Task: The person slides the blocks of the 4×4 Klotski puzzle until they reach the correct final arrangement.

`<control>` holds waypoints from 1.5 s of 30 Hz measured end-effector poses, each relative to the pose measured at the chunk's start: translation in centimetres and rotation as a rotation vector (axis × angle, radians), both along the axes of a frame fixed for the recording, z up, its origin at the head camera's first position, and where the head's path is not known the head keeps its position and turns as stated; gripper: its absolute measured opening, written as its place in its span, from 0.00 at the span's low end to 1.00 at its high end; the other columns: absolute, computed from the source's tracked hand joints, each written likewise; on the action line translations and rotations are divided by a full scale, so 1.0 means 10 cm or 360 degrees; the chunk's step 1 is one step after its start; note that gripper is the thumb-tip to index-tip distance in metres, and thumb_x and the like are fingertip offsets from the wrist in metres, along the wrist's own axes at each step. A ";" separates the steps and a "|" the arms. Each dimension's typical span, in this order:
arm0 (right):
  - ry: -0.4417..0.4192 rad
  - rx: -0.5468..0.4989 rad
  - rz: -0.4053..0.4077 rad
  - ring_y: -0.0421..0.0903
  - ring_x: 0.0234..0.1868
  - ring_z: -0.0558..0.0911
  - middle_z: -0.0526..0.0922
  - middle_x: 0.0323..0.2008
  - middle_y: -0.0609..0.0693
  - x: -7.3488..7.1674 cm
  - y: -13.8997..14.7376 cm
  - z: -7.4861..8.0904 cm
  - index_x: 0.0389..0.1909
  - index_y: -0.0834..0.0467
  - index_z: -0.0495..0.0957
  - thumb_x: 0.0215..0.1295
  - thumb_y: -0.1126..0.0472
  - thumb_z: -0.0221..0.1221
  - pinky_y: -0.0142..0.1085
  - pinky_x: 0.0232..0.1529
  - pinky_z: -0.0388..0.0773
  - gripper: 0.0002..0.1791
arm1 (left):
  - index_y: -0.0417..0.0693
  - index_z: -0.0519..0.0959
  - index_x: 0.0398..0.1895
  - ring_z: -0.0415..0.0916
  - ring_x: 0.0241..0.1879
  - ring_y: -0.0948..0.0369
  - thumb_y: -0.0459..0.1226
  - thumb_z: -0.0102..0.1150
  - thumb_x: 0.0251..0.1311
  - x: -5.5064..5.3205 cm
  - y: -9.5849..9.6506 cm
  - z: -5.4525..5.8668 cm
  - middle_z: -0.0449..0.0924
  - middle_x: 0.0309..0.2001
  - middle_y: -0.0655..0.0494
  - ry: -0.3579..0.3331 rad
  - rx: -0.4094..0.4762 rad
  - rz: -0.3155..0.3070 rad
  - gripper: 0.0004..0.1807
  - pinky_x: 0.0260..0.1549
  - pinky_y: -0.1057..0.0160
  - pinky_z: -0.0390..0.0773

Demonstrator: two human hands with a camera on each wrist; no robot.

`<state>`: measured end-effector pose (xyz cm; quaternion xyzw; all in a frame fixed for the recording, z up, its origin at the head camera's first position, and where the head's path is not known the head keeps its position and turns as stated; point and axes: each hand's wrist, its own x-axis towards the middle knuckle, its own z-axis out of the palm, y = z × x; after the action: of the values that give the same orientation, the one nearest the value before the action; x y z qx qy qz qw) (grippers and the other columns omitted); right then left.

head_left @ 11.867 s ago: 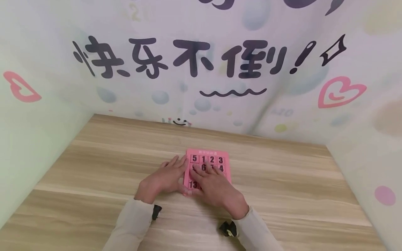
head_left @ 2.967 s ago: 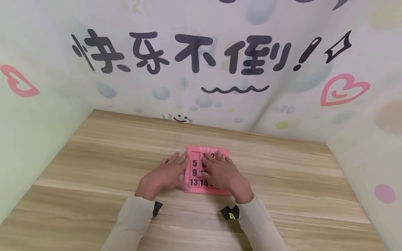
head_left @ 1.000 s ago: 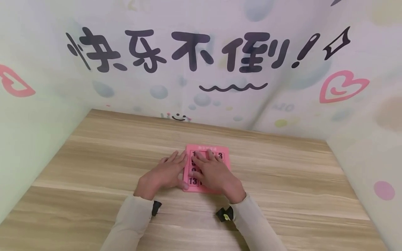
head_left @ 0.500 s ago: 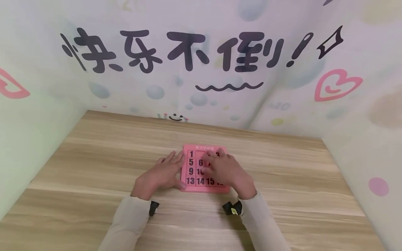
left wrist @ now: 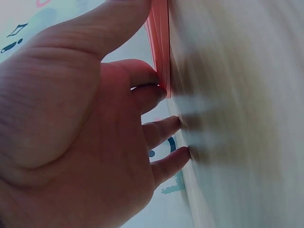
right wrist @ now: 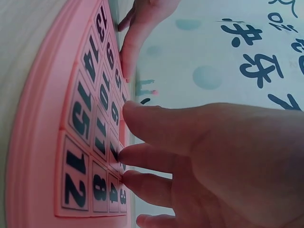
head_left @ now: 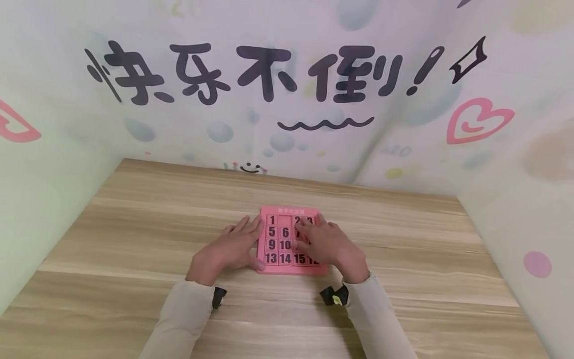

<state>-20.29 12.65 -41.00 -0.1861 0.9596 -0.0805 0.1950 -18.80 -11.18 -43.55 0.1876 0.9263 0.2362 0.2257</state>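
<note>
A pink sliding number puzzle (head_left: 293, 270) lies flat on the table. Its top row shows tile 1 (head_left: 272, 220), a gap, then tiles 2 and 3; tile 5 sits below 1. My left hand (head_left: 226, 252) rests along the puzzle's left edge, thumb at the near corner and fingertips touching the side, as the left wrist view shows. Over the right part of the board, my right hand (head_left: 329, 244) has its fingertips on or just above the upper tiles, around 2 and 7. In the right wrist view tile 12 (right wrist: 75, 178) is at the near right corner.
The wood-grain table (head_left: 157, 239) meets a printed backdrop (head_left: 251, 129) behind the puzzle and white side walls. Light sleeves (head_left: 179, 314) cover both forearms, with a black strap piece (head_left: 334, 295) at the right wrist.
Over these frames tile 5 has moved down from the top-left corner and tile 1 left into it, leaving the gap second from left. Lately my right hand has shifted right; the left stays put.
</note>
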 end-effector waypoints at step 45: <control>0.0129 -0.0024 0.0073 0.63 0.78 0.64 0.64 0.80 0.54 0.00 -0.12 -0.12 0.76 0.51 0.71 0.81 0.45 0.53 0.61 0.76 0.66 0.29 | 0.39 0.48 0.84 0.31 0.85 0.41 0.47 0.74 0.61 0.01 0.00 -0.01 0.38 0.86 0.44 0.0013 0.0019 0.0023 0.58 0.82 0.36 0.38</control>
<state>-20.26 11.40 -42.19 -0.2127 0.9616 -0.0755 0.1563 -18.72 -11.15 -43.67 0.1831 0.9272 0.2425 0.2190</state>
